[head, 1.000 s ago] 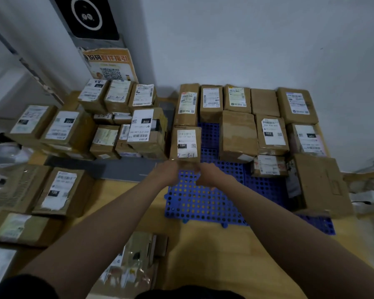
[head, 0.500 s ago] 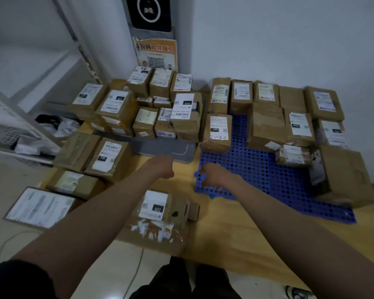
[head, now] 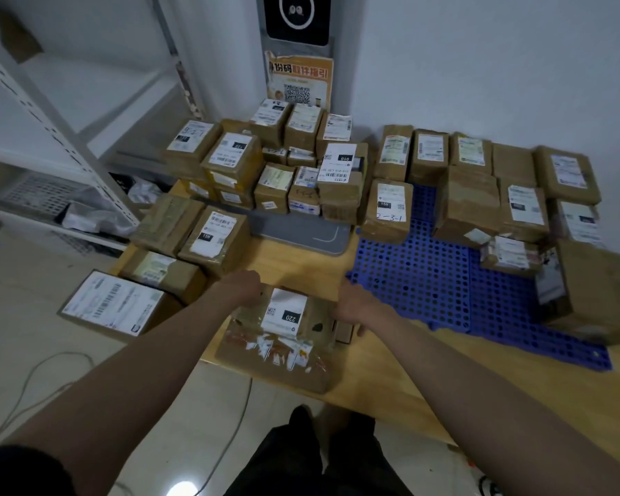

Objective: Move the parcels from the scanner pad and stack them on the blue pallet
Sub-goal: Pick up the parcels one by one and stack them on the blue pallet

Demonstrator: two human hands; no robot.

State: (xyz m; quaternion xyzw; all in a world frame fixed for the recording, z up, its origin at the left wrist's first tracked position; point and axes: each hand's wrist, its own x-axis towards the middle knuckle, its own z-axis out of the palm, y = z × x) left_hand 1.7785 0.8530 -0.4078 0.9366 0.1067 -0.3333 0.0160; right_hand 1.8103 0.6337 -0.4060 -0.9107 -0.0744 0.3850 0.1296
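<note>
A flat brown parcel with a "220" label [head: 283, 338] lies at the wooden table's near edge, overhanging it. My left hand [head: 244, 286] curls over its far left edge. My right hand [head: 355, 309] holds its right side, fingers wrapped down the edge. The grey scanner pad [head: 301, 234] sits just beyond, with several labelled parcels [head: 337, 180] stacked on its far part. To the right lies the blue pallet [head: 426, 277], with rows of parcels along its back and right. A box marked "2-3-1" [head: 387, 213] stands at the pallet's left edge.
More parcels [head: 212, 238] are piled on the table's left end, and one large labelled box [head: 111, 306] sticks out over the floor. A white metal shelf [head: 68, 137] stands at the left. Cables [head: 33, 384] trail on the tiled floor. A big box [head: 595, 295] fills the pallet's right end.
Both hands drew back from the "2-3-1" box, left on the pallet, and came down onto the "220" parcel at the near edge. The view swung left and down.
</note>
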